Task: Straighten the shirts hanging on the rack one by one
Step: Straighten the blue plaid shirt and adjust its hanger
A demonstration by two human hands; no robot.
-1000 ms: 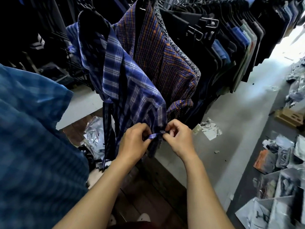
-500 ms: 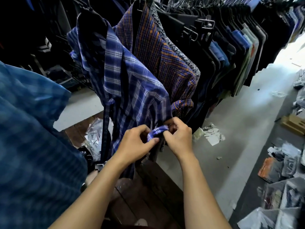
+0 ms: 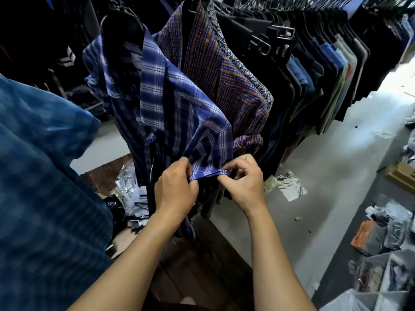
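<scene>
Blue plaid dominates the middle of the view: the blue plaid shirt hangs at the near end of a long row of garments, front open, one sleeve drooping toward the person. The sleeve hem is stretched flat between both hands. The left hand pinches its left end with curled fingers, and the right hand nips the right end between thumb and forefinger, the other fingers bent above it.

Pressed against the plaid shirt from behind is an orange-and-blue striped shirt. A black-and-white patterned shirt comes next, then dark garments on clip hangers.

A blurred blue garment crowds the left foreground and hides that side. Below the hands lies a dark wooden platform, with crumpled plastic bags beside the shirt's tail. On the grey floor to the right sits a torn plastic wrapper. Packaged goods are heaped at the lower right.
</scene>
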